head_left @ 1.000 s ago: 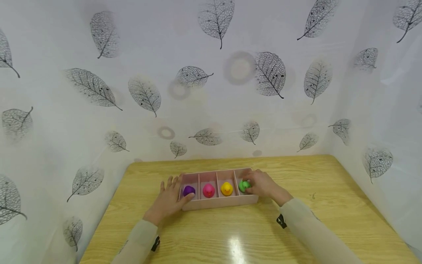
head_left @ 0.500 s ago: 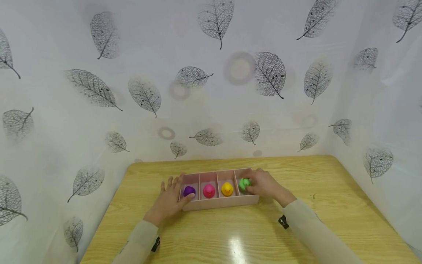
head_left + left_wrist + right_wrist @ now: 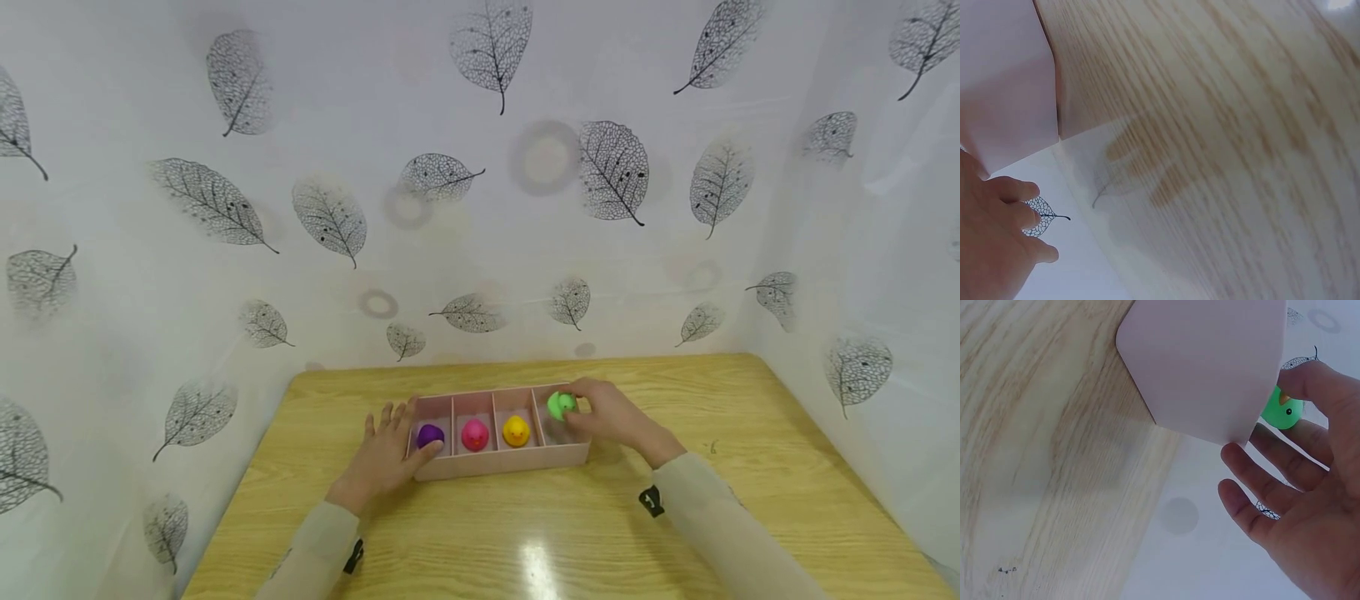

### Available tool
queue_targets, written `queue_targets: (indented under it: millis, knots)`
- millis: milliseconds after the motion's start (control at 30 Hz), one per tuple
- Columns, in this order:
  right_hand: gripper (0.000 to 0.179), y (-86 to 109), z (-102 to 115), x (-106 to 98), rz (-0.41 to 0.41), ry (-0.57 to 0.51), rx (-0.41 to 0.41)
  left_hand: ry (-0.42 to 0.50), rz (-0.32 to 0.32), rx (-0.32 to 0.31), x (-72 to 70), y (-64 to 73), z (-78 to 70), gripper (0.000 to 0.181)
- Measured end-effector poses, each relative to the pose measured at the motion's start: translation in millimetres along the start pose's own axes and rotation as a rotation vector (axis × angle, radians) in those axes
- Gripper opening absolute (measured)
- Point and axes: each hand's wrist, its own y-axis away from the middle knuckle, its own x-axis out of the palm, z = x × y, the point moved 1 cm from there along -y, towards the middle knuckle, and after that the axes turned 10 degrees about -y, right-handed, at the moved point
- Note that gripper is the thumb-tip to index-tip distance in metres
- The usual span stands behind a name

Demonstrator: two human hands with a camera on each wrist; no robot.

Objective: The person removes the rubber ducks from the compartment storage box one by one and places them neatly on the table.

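A pale pink box with a row of compartments lies on the table. My right hand pinches a green rubber duck between thumb and fingers, up at rim height of the rightmost compartment. In the right wrist view, the duck's head and orange beak show past the box's end wall. My left hand rests against the box's left end, fingers spread and thumb over the front rim. A purple toy, partly behind that thumb, a pink duck and a yellow duck sit one per compartment.
The wood-grain table reaches back to a white curtain printed with leaves, which also stands along both sides. Black straps hang at both sleeves.
The green duck has risen from low in its compartment toward the back rim, carried by my right hand, which has shifted slightly right. My left hand and the box have stayed put.
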Motion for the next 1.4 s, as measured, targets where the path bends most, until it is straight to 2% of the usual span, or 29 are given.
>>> queue_targets:
  millis: [267, 600, 867, 1100, 1400]
  knots:
    - [0.03, 1.9, 1.6, -7.5, -0.064, -0.044, -0.039, 0.006, -0.009, 0.002, 0.7, 1.0, -0.2, 0.095]
    - [0.038, 3.4, -2.4, -19.2, -0.119, -0.075, -0.036, 0.039, -0.01, 0.001, -0.6, 1.5, -0.6, 0.097]
    - [0.04, 6.4, -15.4, -23.6, -0.15, -0.074, 0.018, 0.038, 0.005, -0.007, -0.4, 0.8, 1.2, 0.098]
    - [0.041, 9.4, -23.9, -27.1, -0.183, -0.031, 0.061, 0.034, 0.011, -0.007, -0.8, 0.6, 1.5, 0.099]
    - [0.041, 12.5, -36.2, -24.6, -0.209, -0.041, 0.092, 0.023, 0.014, -0.004, 0.6, 0.6, 2.4, 0.099]
